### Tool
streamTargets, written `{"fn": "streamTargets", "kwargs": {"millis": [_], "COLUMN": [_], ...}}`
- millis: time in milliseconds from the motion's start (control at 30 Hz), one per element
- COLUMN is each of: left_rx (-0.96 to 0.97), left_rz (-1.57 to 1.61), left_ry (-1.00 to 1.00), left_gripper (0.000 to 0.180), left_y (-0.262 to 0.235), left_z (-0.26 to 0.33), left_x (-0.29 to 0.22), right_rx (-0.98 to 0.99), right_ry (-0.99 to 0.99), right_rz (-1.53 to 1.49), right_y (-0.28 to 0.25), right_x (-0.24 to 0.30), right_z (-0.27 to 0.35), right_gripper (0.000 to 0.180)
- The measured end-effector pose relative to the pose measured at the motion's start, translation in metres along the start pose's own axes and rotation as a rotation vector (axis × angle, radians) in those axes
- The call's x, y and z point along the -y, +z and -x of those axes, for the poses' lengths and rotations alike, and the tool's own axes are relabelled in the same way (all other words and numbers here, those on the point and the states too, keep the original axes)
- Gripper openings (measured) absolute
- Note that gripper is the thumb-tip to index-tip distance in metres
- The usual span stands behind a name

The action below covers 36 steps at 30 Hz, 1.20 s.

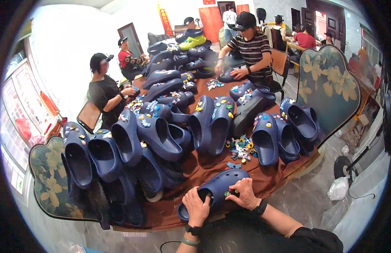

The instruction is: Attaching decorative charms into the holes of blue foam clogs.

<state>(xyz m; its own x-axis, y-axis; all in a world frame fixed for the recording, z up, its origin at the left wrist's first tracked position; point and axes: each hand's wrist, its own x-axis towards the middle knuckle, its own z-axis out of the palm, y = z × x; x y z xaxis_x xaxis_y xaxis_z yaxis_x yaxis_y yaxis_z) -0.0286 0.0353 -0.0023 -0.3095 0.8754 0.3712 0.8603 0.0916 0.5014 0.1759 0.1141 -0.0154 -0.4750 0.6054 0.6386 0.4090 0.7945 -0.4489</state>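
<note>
A navy blue foam clog with round holes in its toe lies on the near edge of the table, toe pointing away to the right. My left hand is closed on its heel side, with fingers reaching into the foot opening. At the clog's right side, my right hand pinches a small colourful shoe charm against the upper; the fingertips partly hide it. Just beyond the toe, a loose pile of mixed shoe charms is spread on the brown cloth, and a blue charm lies closer to the clog.
Pairs of charm-covered navy clogs stand across the brown-covered table and stack up toward the back. A person in a striped top works at the far right side, another in black at the left. Floral chair backs flank the table.
</note>
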Motion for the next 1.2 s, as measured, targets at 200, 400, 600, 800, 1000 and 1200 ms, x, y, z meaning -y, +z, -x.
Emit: {"fn": "streamTargets", "kwargs": {"millis": [200, 400, 600, 800, 1000, 1200], "left_rx": [-0.011, -0.004, -0.042, -0.029, -0.063, -0.217], "left_rz": [-0.025, -0.006, -0.031, -0.010, -0.005, 0.295], "left_ry": [-0.001, -0.019, -0.014, -0.036, -0.053, -0.027], "left_gripper": [0.057, 0.059, 0.060, 0.060, 0.056, 0.041], "left_y": [0.003, 0.007, 0.016, 0.009, 0.011, 0.002], "left_z": [-0.004, 0.002, 0.007, 0.002, 0.001, 0.020], "left_x": [0.003, 0.005, 0.011, 0.005, 0.005, -0.013], "right_rx": [0.054, 0.045, 0.010, -0.019, 0.034, -0.106], "right_ry": [-0.144, -0.263, -0.322, -0.259, -0.269, -0.182], "right_rz": [0.031, 0.229, 0.267, 0.231, 0.229, 0.163], "right_y": [-0.004, -0.001, 0.012, 0.018, 0.003, 0.019], "right_x": [-0.011, -0.008, -0.006, -0.004, 0.004, 0.008], "right_z": [-0.012, -0.009, -0.004, -0.013, -0.019, -0.003], "right_gripper": [0.046, 0.036, 0.022, 0.025, 0.036, 0.032]}}
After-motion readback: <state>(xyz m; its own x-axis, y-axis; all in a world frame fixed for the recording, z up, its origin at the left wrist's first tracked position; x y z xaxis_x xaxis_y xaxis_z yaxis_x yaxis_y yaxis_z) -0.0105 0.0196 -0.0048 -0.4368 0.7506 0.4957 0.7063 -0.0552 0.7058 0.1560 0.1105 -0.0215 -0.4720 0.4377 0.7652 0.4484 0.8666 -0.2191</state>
